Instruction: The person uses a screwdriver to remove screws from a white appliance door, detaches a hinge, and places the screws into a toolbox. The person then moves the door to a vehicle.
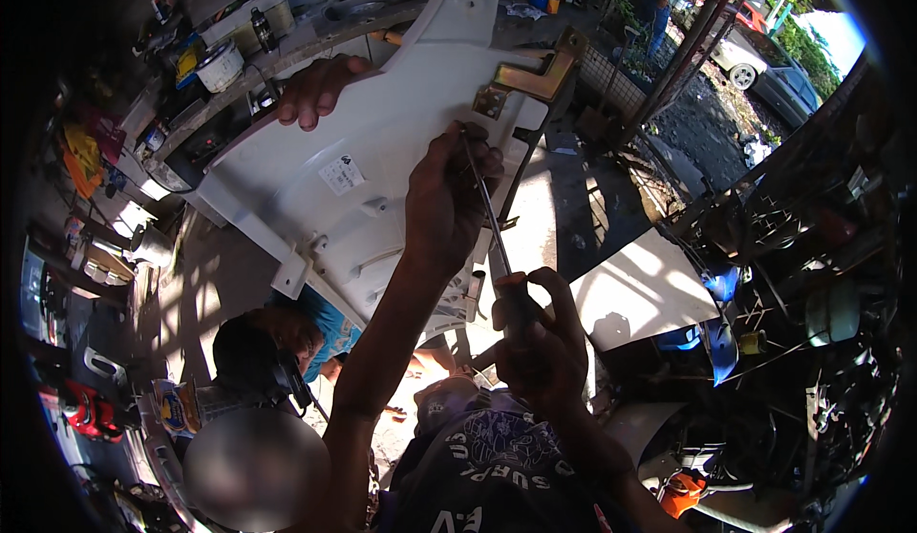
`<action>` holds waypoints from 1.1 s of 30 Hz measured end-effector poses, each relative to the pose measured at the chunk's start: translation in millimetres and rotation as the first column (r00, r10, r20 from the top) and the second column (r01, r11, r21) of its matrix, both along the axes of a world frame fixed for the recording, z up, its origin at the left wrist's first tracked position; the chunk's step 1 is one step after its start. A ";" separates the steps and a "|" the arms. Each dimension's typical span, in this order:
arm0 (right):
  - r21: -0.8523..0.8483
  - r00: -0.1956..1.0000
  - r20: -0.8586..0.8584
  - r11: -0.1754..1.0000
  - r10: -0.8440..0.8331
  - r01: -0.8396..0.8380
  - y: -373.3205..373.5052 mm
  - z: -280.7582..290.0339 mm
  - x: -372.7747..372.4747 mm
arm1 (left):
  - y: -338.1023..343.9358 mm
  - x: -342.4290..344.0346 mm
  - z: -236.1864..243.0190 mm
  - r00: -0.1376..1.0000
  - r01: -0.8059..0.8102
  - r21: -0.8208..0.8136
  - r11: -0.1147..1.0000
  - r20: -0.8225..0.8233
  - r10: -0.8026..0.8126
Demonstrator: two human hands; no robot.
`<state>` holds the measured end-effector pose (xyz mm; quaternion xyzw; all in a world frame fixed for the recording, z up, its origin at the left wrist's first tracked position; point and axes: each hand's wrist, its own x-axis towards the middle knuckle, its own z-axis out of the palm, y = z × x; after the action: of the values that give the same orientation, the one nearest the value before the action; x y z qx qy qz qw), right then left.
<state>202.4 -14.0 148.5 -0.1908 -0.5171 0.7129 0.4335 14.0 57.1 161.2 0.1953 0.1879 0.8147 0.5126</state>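
A large white moulded panel point(373, 151) with a small label fills the upper middle of the view, a gold-coloured metal bracket point(540, 74) at its right side. My left hand point(444, 194) is at the panel below the bracket, fingers curled around the upper end of a long screwdriver shaft point(492, 208); whatever else they grip is hidden. My right hand point(540, 351) is closed on the dark screwdriver handle point(516, 309), lower right. Another person's hand point(315, 94) rests over the panel's upper left edge.
A person in a blue shirt point(330, 323) is below the panel; a blurred head shows lower left. Behind are a cluttered counter with a sink point(368, 3), a light board point(640, 294) on the right, dark piles of parts, posts, another person point(654, 12) and parked cars point(764, 74) outside.
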 end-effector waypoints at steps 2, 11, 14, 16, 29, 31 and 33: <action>-0.054 0.999 -0.050 0.998 0.004 -0.007 -4.7 -0.3 -3.3 | -3.0 8.1 9.8 0.987 -0.076 -0.098 0.992 -0.150 0.061; -0.448 0.904 -0.297 0.791 0.308 -0.417 -16.8 10.8 -37.2 | -4.0 -8.5 40.2 0.936 0.075 -0.194 0.978 -0.324 -0.136; -0.456 0.877 -0.345 0.756 0.335 -0.469 -17.6 12.1 -49.6 | -5.8 -6.3 54.6 0.911 0.027 -0.282 0.959 -0.388 -0.140; -0.464 0.825 -0.444 0.698 0.349 -0.545 -16.4 13.1 -54.5 | -5.6 -11.4 52.6 0.913 0.034 -0.288 0.957 -0.381 -0.147; -0.412 0.809 -0.494 0.734 0.318 -0.541 -12.1 14.2 -63.8 | 7.5 -14.2 58.0 0.903 0.023 -0.361 0.932 -0.392 -0.174; -0.408 0.799 -0.518 0.732 0.307 -0.546 -11.7 16.3 -65.2 | 9.0 -16.5 54.5 0.894 0.019 -0.378 0.926 -0.408 -0.186; -0.402 0.808 -0.487 0.737 0.331 -0.544 -7.8 16.6 -65.0 | 11.9 -16.6 54.2 0.886 -0.014 -0.388 0.921 -0.432 -0.168</action>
<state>137.5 -21.8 165.1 -0.0284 -0.2382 0.9316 0.2730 -2.6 69.0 215.4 0.2856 0.4494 0.6722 0.5144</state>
